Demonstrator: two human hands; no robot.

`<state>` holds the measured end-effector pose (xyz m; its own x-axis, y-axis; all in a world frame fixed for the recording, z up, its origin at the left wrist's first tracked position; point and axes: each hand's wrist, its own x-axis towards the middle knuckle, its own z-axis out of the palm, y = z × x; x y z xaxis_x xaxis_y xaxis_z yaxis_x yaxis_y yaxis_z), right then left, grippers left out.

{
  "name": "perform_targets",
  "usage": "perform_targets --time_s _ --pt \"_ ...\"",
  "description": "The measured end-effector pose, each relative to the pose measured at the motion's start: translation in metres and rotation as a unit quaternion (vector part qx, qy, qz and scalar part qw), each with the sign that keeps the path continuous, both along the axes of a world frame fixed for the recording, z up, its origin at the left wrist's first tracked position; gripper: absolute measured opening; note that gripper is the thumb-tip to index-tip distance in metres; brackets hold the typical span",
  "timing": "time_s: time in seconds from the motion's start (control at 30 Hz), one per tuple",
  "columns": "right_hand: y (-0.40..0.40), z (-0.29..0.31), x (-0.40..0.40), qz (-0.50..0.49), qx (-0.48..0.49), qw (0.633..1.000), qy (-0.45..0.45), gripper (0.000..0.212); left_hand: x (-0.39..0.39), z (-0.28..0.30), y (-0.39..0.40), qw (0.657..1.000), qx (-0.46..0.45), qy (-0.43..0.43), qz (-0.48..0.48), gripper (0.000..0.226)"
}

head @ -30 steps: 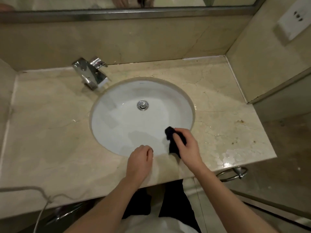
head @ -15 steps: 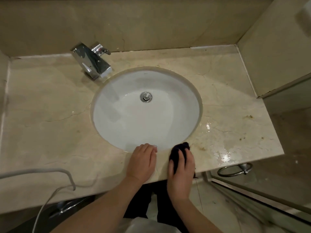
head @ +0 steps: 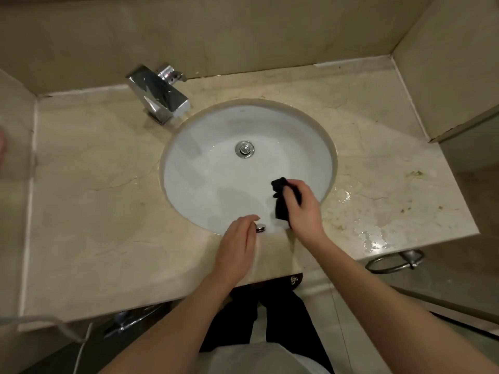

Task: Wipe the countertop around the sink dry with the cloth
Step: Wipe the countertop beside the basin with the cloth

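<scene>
A beige marble countertop [head: 89, 201] surrounds a round white sink [head: 216, 182] with a chrome drain [head: 244, 149]. My right hand [head: 303, 209] grips a small black cloth [head: 280, 201] over the sink's near right part; the cloth hangs bunched from my fingers. My left hand [head: 239, 238] rests on the counter at the sink's near rim, fingers loosely curled, holding nothing. Water pools [head: 372, 236] shine on the counter right of the sink.
A chrome faucet [head: 159, 94] stands at the back left of the sink. Walls close in the counter at the back, left and right. A towel ring [head: 391, 263] hangs below the front edge at right. A grey cable [head: 54, 323] crosses the near left corner.
My right hand lifted the cloth off the counter's front edge and moved it forward over the sink basin. My left hand stayed at the near rim. The camera tilted further down.
</scene>
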<state>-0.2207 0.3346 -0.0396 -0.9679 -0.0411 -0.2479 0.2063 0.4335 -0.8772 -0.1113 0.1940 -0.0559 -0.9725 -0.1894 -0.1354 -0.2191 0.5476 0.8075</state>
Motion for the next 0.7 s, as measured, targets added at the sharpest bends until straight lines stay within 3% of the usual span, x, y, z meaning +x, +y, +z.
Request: perform_targets --time_s 0.07,0.13,0.3,0.4,0.47,0.57,0.7 --pt "0.017 0.015 0.02 0.011 0.026 0.998 0.057 0.017 0.005 0.01 -0.01 0.999 0.03 0.011 0.033 0.025" --pt "0.02 0.018 0.051 0.05 0.054 0.991 0.116 0.021 0.017 0.018 -0.024 0.991 0.047 0.015 0.125 0.025" --pt "-0.065 -0.01 0.142 0.223 0.112 0.946 0.209 0.035 0.061 0.019 -0.069 0.958 0.007 0.019 0.285 0.028" --pt "-0.114 -0.037 0.182 0.349 0.189 0.877 0.272 0.044 0.078 0.019 -0.085 0.96 -0.017 0.007 0.28 0.028" --pt "-0.118 -0.045 0.18 0.366 0.208 0.858 0.294 0.04 0.084 0.018 -0.093 0.965 -0.042 0.001 0.259 0.026" --pt "-0.094 -0.042 0.158 0.37 0.203 0.851 0.313 0.037 0.088 0.015 -0.099 0.969 -0.063 -0.004 0.238 0.027" --pt "-0.045 -0.038 0.12 0.322 0.22 0.88 0.271 0.034 0.085 0.014 -0.092 0.969 -0.054 -0.01 0.239 0.032"
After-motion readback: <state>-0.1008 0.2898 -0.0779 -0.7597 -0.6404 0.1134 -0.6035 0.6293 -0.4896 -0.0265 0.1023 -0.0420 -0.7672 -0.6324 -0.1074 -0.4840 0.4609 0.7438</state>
